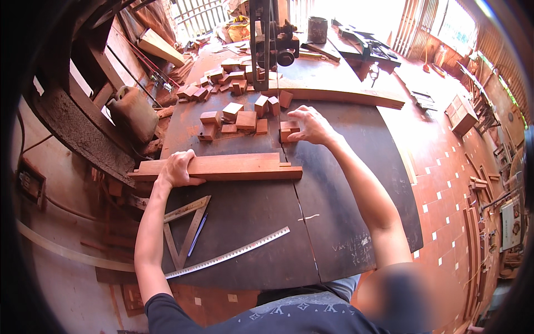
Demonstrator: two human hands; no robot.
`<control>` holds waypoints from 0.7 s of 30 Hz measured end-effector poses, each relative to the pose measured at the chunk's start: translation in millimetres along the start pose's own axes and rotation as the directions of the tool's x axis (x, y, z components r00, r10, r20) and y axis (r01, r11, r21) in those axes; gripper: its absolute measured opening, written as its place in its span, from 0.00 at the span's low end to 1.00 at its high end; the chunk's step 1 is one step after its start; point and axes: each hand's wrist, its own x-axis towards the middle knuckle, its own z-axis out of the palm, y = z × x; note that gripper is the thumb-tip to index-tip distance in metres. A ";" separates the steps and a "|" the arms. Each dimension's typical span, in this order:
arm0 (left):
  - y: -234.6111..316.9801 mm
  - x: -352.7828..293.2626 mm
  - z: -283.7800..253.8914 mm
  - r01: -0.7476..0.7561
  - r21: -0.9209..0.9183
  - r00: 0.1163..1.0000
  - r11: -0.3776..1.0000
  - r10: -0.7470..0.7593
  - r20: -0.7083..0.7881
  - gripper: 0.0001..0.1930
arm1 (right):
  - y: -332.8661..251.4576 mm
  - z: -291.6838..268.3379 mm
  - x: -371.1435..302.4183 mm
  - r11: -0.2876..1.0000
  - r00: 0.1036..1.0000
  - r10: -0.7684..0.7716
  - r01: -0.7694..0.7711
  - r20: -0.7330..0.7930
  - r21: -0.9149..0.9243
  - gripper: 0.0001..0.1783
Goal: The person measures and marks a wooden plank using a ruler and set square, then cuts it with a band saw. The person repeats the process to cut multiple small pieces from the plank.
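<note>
My left hand [179, 169] grips a reddish wooden beam [239, 166] from above, with fingers over its far side and thumb along the near side. The beam lies crosswise on a dark saw table [239, 209], and its right end is stepped. My right hand [314, 126] is at a small wooden block [287, 131] near the table's slot. Its fingers are curved and spread apart, with the thumb beside the block; a firm hold does not show. Several cut blocks [246, 120] stand loosely just left of that hand.
Upright bandsaw parts [260, 50] rise beyond the blocks, beside a long wooden fence [345, 97]. More offcuts [225, 80] are heaped behind. Near me lie a triangular square [189, 222], a blue pen [197, 235] and a white ruler [233, 253]. A dirty jug [132, 114] stands left.
</note>
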 end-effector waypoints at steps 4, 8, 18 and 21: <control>3.2 -3.1 -2.5 0.016 0.002 1.000 1.000 -0.016 0.010 0.35 | 7.7 -0.4 29.8 1.000 0.988 -0.014 0.010 0.153 0.030 0.31; 2.8 -5.7 -3.9 0.027 -0.010 1.000 1.000 -0.027 0.015 0.36 | 22.7 -11.5 48.8 0.980 0.983 0.133 -0.150 0.128 0.134 0.25; -11.6 -4.8 5.2 -0.096 0.011 0.995 0.995 0.097 -0.032 0.37 | 12.4 -18.4 -17.0 0.996 0.970 -0.028 0.046 -0.241 0.070 0.16; -1.5 -6.2 7.9 -0.093 0.001 0.995 0.996 0.093 -0.018 0.37 | -32.5 -7.6 -88.2 0.991 0.993 -0.101 0.107 -0.068 0.081 0.28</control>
